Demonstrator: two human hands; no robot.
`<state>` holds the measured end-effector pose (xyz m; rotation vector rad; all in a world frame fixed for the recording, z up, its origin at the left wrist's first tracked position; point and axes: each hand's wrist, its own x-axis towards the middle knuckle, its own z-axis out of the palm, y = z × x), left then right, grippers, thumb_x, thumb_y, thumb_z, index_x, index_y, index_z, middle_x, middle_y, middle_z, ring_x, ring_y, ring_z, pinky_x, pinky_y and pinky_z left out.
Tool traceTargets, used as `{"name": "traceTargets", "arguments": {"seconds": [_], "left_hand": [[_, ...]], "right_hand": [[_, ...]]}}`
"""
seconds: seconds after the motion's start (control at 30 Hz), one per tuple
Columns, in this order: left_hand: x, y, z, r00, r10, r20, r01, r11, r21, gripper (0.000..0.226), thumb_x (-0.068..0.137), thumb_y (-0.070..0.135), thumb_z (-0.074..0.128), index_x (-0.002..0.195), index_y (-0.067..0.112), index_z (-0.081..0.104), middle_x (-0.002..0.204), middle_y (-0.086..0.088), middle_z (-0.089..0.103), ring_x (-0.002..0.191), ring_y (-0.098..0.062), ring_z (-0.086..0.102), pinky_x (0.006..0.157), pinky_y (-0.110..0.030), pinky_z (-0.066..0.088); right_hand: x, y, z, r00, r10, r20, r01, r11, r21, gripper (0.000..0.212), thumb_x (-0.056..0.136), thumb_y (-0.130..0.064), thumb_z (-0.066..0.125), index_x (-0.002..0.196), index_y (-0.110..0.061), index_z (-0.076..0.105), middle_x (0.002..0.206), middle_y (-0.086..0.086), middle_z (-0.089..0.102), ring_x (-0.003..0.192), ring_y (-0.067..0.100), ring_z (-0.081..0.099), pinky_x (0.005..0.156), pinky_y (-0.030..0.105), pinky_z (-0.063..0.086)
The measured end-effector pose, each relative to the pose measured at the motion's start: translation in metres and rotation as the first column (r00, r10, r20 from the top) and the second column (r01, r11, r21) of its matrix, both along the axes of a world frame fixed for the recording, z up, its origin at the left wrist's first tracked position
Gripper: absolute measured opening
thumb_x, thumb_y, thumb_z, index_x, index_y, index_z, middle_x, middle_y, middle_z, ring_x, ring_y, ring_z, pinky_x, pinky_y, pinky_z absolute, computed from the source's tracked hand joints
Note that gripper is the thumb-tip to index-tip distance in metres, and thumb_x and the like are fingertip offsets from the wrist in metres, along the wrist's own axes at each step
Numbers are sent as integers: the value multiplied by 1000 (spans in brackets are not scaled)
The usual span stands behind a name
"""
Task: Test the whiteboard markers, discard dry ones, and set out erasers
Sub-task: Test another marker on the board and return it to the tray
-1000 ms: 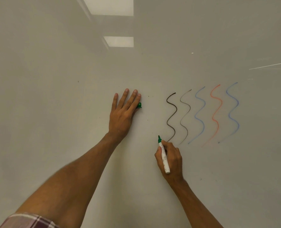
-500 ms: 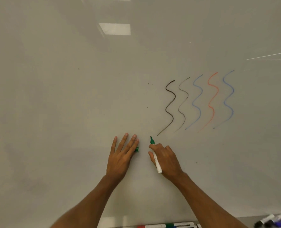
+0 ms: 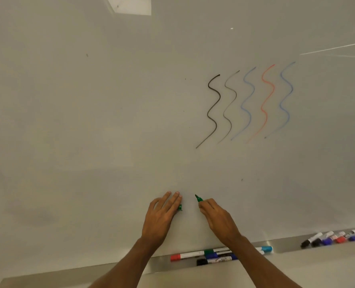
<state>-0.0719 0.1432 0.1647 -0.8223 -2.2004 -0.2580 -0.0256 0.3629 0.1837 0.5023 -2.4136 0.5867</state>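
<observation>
Right hand (image 3: 218, 221) grips one green marker (image 3: 198, 198); straight-fingered left hand (image 3: 162, 217) touches one green cap (image 3: 179, 207), below five squiggles (image 3: 254, 88).

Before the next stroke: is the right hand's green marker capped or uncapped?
Uncapped: the green marker shows a bare tip beyond the right hand; green cap under left hand.
</observation>
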Motion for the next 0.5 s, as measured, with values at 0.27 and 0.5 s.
{"name": "traceTargets", "arguments": {"seconds": [0.27,0.5], "left_hand": [[17,34,-32,981,-79,177,90,995,-50,67,68,13,87,130,13,62,135,-3,59,122,-24,58,95,-39,48],[35,91,-52,929,-179,323,227,967,-119,77,54,26,95,124,13,66,128,-4,64,116,-24,62,94,-42,51]], "right_hand": [[29,22,-34,949,-144,282,122,988,93,36,98,-25,49,133,-17,51,123,3,61,109,15,58,89,24,46],[53,59,-55,967,-137,216,111,985,130,30,90,-21,61,119,-14,61,104,6,69,89,18,66,76,29,54]]}}
